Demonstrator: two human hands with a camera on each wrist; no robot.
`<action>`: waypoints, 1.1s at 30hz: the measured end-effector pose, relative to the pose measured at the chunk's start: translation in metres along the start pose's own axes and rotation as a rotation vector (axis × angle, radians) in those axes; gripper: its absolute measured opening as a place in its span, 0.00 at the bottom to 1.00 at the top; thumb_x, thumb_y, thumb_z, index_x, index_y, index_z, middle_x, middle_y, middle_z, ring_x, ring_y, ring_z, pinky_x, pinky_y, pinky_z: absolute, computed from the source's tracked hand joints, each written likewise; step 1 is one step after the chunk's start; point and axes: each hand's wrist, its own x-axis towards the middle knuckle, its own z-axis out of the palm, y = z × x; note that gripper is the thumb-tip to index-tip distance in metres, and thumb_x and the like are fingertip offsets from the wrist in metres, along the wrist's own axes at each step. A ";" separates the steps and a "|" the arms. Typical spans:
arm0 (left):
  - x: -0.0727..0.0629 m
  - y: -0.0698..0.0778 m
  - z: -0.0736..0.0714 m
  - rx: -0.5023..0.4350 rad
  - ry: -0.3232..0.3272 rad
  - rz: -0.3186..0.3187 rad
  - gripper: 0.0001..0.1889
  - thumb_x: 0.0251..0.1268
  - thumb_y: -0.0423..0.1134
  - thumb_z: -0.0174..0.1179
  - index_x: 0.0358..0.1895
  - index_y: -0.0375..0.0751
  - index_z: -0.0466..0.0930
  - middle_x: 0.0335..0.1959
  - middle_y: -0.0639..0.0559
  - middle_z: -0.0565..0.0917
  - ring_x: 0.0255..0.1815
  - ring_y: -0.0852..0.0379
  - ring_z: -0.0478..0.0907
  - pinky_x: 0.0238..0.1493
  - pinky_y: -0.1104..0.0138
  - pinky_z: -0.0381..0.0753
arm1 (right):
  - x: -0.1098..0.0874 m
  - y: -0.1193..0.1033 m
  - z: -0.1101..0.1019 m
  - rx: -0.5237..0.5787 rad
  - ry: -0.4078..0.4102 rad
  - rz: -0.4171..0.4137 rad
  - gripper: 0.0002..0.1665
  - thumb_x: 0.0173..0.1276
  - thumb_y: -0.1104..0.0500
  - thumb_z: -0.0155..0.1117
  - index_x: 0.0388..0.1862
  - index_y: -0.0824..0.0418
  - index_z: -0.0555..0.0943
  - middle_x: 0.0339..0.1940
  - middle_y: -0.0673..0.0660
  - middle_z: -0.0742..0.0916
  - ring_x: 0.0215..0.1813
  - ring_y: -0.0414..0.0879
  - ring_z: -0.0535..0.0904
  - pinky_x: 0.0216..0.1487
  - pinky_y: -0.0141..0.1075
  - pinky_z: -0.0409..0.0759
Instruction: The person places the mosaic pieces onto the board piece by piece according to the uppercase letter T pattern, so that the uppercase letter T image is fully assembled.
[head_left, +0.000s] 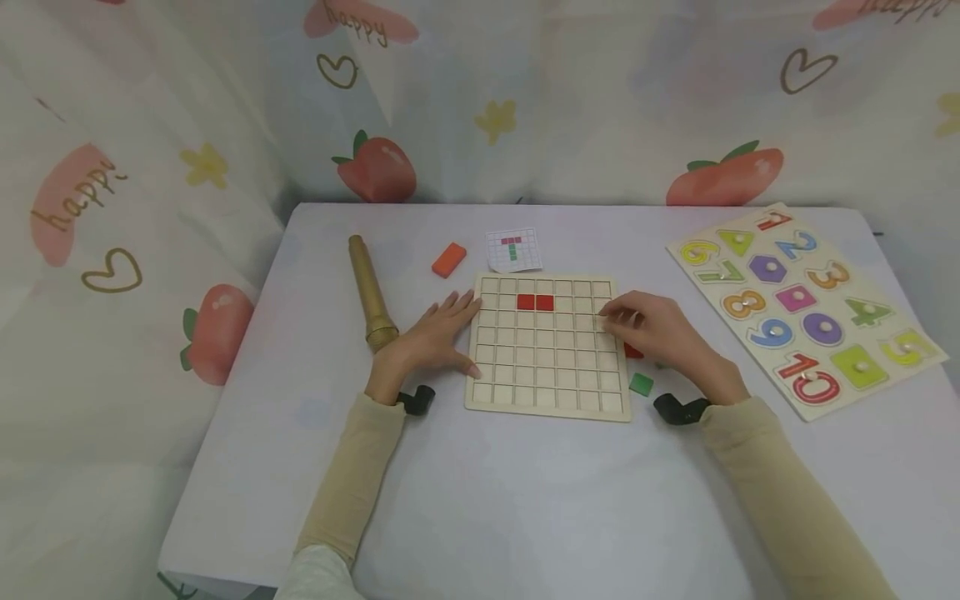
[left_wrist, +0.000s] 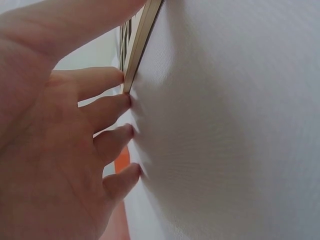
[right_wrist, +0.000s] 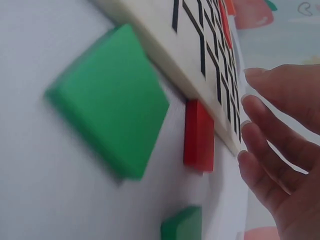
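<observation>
A wooden grid board point(head_left: 547, 358) lies flat on the table, with two red square tiles point(head_left: 544, 302) side by side in its upper part. Spread along the board's left edge, my left hand point(head_left: 435, 340) touches it with the thumb and fingertips. Over the right edge hovers my right hand point(head_left: 652, 327), its fingers loosely bent; no tile shows between them in the right wrist view. Beneath and beside this hand lie a loose red tile point(right_wrist: 198, 135), a green tile point(right_wrist: 112, 102) and another green tile point(right_wrist: 184, 225), partly cut off.
A small pattern card point(head_left: 513, 250) with a red and green T lies behind the board. To its left is an orange block point(head_left: 449, 260). A brown tube-like stick point(head_left: 367, 287) lies beyond my left wrist. A number-and-shape puzzle board point(head_left: 806, 312) occupies the right side.
</observation>
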 end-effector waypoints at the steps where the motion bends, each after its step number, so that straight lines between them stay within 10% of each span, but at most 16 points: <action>1: 0.001 0.000 0.001 0.001 0.000 0.000 0.63 0.54 0.55 0.78 0.85 0.48 0.42 0.87 0.52 0.39 0.87 0.51 0.30 0.86 0.53 0.33 | -0.003 0.002 -0.001 -0.005 0.001 0.004 0.13 0.71 0.60 0.68 0.52 0.63 0.86 0.43 0.58 0.88 0.45 0.50 0.79 0.47 0.41 0.79; 18: 0.005 -0.005 0.002 0.000 -0.011 0.002 0.64 0.53 0.55 0.78 0.85 0.48 0.41 0.87 0.52 0.38 0.87 0.51 0.29 0.86 0.53 0.33 | -0.031 0.029 -0.009 -0.018 -0.014 0.051 0.15 0.70 0.60 0.71 0.53 0.63 0.86 0.45 0.58 0.89 0.46 0.50 0.80 0.47 0.30 0.77; 33: 0.005 -0.005 0.001 0.010 -0.022 -0.002 0.63 0.54 0.55 0.78 0.85 0.50 0.40 0.87 0.54 0.37 0.87 0.52 0.28 0.86 0.53 0.32 | -0.032 0.027 -0.013 -0.019 -0.108 0.065 0.18 0.63 0.64 0.76 0.52 0.63 0.86 0.47 0.59 0.87 0.50 0.54 0.79 0.56 0.49 0.77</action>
